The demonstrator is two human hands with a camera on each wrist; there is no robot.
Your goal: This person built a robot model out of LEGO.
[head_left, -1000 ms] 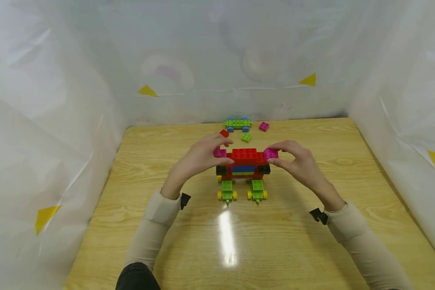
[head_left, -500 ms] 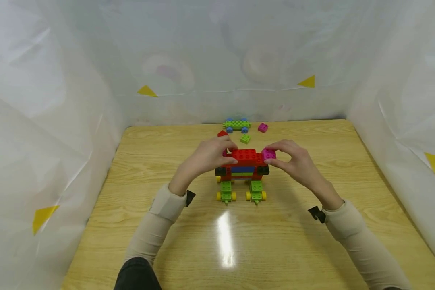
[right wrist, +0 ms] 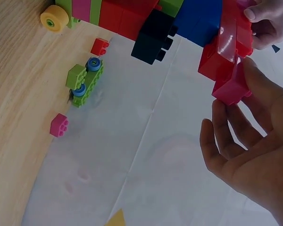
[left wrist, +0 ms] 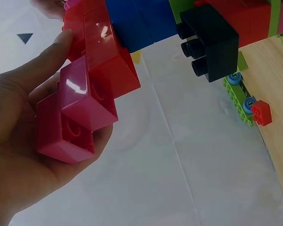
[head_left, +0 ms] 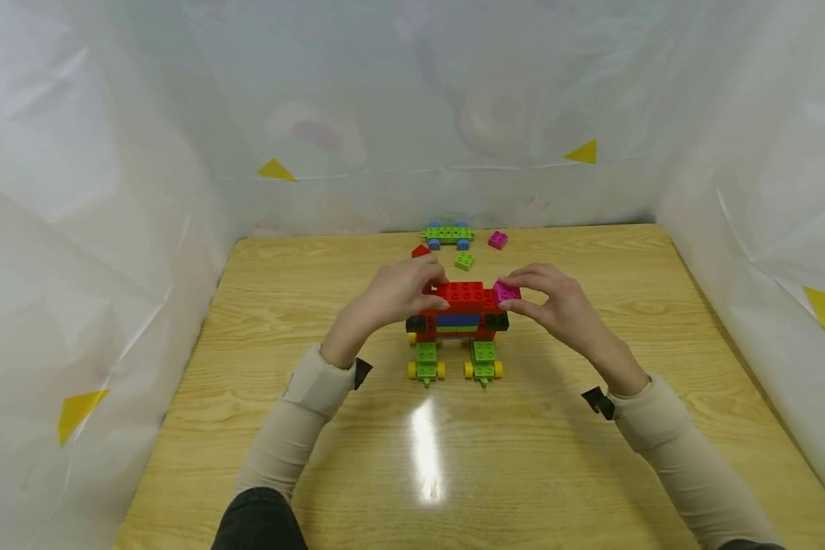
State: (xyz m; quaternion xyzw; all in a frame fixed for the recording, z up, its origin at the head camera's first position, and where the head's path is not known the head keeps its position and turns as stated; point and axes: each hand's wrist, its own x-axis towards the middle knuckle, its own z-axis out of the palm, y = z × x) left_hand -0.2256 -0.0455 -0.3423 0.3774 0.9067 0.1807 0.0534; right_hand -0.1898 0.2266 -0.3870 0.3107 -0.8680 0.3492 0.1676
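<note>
A toy brick figure stands mid-table, with red bricks (head_left: 462, 292) across its top, blue below and black bricks at both sides. My left hand (head_left: 393, 294) is at its left end, thumb on a red brick and fingers curled behind two pink bricks (left wrist: 78, 96); in the head view the hand hides them. At the right end, my right hand (head_left: 557, 302) pinches another pink brick (head_left: 506, 292) between thumb and fingers, right against the red bricks. Two green wheeled feet (head_left: 426, 360) with yellow wheels stick out at the front.
Behind the figure lie a green wheeled base (head_left: 447, 234) with blue wheels, a loose pink brick (head_left: 498, 240), a green brick (head_left: 464, 261) and a red brick (head_left: 421, 250). White sheeting (head_left: 412, 114) with yellow triangles surrounds the wooden table (head_left: 522, 473).
My left hand has moved right, over the figure's left end, covering the pink bricks that showed there. The right hand stays at the pink brick on the right end.
</note>
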